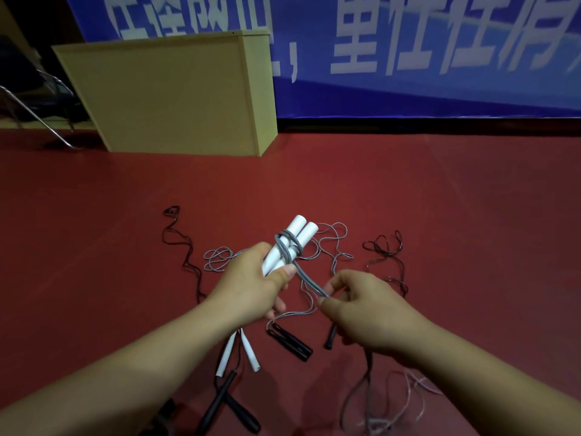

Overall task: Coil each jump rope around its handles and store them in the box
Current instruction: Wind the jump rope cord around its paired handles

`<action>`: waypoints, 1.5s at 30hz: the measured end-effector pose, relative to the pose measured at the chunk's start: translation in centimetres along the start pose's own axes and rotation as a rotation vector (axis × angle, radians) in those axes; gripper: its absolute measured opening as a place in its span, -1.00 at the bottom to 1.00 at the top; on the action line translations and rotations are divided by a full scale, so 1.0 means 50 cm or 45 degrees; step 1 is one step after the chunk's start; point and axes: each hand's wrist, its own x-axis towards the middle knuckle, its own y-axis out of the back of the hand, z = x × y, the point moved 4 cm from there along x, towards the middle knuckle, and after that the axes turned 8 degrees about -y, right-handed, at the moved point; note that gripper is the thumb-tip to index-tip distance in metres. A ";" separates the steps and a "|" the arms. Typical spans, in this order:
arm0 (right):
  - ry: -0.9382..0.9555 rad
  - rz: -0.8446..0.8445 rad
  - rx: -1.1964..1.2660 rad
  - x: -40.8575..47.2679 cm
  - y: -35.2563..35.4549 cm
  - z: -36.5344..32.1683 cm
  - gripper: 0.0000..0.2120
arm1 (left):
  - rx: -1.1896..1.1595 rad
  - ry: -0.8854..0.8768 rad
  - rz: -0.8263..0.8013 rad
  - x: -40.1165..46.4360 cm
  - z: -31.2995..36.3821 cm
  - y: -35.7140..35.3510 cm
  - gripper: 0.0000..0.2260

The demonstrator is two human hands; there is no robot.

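The left hand (251,278) grips a pair of white handles (290,243) held side by side, fingers curled round their lower half and the thumb pressing on the front, so the free ends point up and away over the red floor (440,199). A few turns of grey rope (287,243) already cross the handles just above that thumb. The right hand (355,305) pinches the same rope between thumb and forefinger close beside the left, with a short taut run leading up to the wraps; the rest trails loose to the floor. The rope looks thin, light and limp, likely to spring off smooth plastic unless kept in tension, so the sound hold is low on the handles with the thumb trapping each turn. Both forearms reach forward, wrists near each other. Other ropes lie uncoiled below: black handles (290,341), another white pair (239,350). The tan box (169,92) stands well apart by the banner (440,42).
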 end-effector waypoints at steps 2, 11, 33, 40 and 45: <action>-0.009 -0.048 -0.049 -0.001 -0.002 0.002 -0.89 | 0.059 0.020 0.020 0.006 -0.014 0.006 -0.93; -0.020 -0.003 0.019 0.000 0.017 -0.004 -0.86 | 0.284 -0.021 -0.003 0.026 -0.047 0.012 -0.92; 0.010 -0.017 0.511 0.008 0.036 0.001 -0.72 | 0.964 -0.314 -0.555 -0.012 -0.002 -0.036 -0.76; 0.271 0.296 -0.002 0.016 0.075 -0.009 -0.65 | 0.840 -0.410 -0.760 -0.041 0.041 -0.065 -0.73; 0.287 0.338 -0.129 0.016 0.098 -0.006 -0.67 | 0.541 -0.327 -0.902 -0.061 0.059 -0.067 -0.80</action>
